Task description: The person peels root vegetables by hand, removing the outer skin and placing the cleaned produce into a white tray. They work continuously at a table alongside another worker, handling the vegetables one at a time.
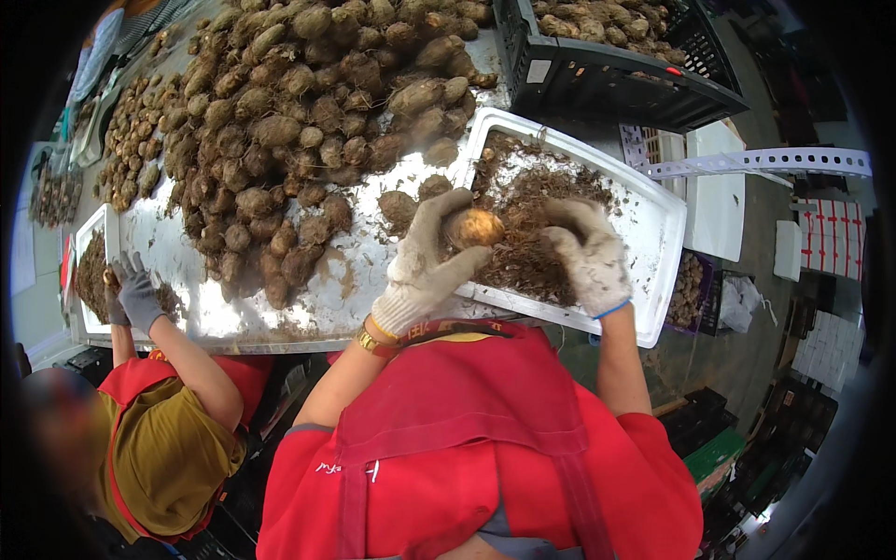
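My left hand, in an off-white knitted glove, is closed around a brown taro with an orange-tan patch on its surface. It is over the left edge of a white tray strewn with brown fibrous scraps. My right hand, gloved alike with a blue cuff edge, hovers over the tray's right part, apart from the taro. Its fingers are half curled, with a gap between them and the thumb, and nothing shows in it. Two loose taros lie just beyond my left hand.
A large heap of hairy taros covers the metal table. Behind the tray is a black crate of taros. At left, a co-worker's grey-gloved hands work over another white tray. A perforated white bar extends at right.
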The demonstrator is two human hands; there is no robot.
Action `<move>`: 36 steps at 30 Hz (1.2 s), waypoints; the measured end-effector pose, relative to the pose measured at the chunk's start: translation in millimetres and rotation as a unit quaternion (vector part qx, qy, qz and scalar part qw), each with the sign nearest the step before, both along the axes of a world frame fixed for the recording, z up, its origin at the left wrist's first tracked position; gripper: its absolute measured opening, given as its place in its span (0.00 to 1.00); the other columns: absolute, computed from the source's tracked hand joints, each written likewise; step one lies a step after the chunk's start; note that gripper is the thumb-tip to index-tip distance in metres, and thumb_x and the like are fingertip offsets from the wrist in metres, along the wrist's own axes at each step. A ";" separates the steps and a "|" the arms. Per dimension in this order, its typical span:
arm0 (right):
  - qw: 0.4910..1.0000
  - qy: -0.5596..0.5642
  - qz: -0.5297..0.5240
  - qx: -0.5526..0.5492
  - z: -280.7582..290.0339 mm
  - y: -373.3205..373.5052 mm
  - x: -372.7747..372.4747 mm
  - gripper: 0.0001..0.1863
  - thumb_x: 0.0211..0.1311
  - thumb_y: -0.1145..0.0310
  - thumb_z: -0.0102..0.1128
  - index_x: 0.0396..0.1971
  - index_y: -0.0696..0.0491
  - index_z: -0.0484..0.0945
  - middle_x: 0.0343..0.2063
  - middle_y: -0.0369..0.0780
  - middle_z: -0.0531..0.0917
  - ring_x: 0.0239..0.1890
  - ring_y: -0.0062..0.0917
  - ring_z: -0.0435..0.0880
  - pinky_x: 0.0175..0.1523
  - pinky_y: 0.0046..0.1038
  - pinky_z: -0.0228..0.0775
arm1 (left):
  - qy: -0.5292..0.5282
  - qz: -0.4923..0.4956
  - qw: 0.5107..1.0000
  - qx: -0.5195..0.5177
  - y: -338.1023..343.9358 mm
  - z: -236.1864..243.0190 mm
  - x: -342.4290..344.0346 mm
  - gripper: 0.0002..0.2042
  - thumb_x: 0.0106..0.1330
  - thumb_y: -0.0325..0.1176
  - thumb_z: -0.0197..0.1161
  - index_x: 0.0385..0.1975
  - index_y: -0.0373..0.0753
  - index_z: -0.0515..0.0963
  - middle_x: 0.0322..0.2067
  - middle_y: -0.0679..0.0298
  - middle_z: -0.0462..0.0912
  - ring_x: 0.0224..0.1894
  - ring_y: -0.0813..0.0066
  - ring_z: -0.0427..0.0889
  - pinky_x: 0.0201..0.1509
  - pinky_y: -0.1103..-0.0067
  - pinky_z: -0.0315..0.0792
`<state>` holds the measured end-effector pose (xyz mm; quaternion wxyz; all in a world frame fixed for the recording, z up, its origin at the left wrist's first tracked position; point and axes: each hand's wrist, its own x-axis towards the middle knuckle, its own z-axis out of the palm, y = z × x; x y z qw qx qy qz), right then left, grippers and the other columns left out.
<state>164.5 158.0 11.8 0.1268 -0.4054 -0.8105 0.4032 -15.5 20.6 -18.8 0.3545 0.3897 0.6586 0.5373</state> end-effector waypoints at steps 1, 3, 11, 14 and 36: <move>0.993 0.078 0.008 -0.083 -8.5 -5.9 -8.3 0.32 0.60 0.43 0.58 0.52 0.55 0.76 0.51 0.44 0.75 0.46 0.28 0.79 0.47 0.25 0.77 | 0.018 0.000 1.000 0.016 -1.3 1.6 1.7 0.30 0.51 0.32 0.69 0.55 0.33 0.68 0.49 0.52 0.72 0.54 0.62 0.73 0.59 0.72 0.69; 0.948 0.199 0.050 -0.244 -29.2 -12.4 -15.3 0.34 0.62 0.48 0.55 0.58 0.59 0.68 0.55 0.47 0.73 0.54 0.33 0.75 0.54 0.28 0.73 | 0.089 -0.023 0.995 0.048 -1.5 1.8 2.0 0.31 0.48 0.30 0.71 0.55 0.34 0.68 0.49 0.52 0.72 0.53 0.60 0.74 0.57 0.71 0.70; 0.960 0.155 0.151 0.179 -46.9 -41.0 -44.2 0.14 0.62 0.80 0.45 0.48 0.63 0.69 0.32 0.50 0.80 0.34 0.42 0.83 0.40 0.36 0.78 | 0.152 -0.051 0.985 0.057 -7.5 2.2 0.2 0.27 0.50 0.30 0.71 0.53 0.36 0.73 0.48 0.51 0.74 0.51 0.54 0.76 0.53 0.69 0.73; 0.969 0.142 0.087 0.181 -31.6 -52.7 -54.6 0.16 0.59 0.79 0.49 0.48 0.62 0.69 0.31 0.49 0.81 0.31 0.41 0.84 0.39 0.36 0.79 | 0.131 -0.032 0.988 0.069 -6.9 0.3 2.6 0.23 0.54 0.30 0.68 0.52 0.35 0.74 0.48 0.52 0.74 0.51 0.56 0.76 0.53 0.72 0.73; 0.959 0.230 0.007 0.164 -34.5 -51.1 -53.7 0.27 0.52 0.74 0.61 0.56 0.59 0.71 0.34 0.45 0.83 0.29 0.31 0.83 0.33 0.29 0.76 | -0.424 0.065 0.903 -0.016 8.2 -15.8 -7.2 0.23 0.68 0.41 0.57 0.59 0.35 0.68 0.54 0.57 0.73 0.50 0.74 0.76 0.47 0.81 0.76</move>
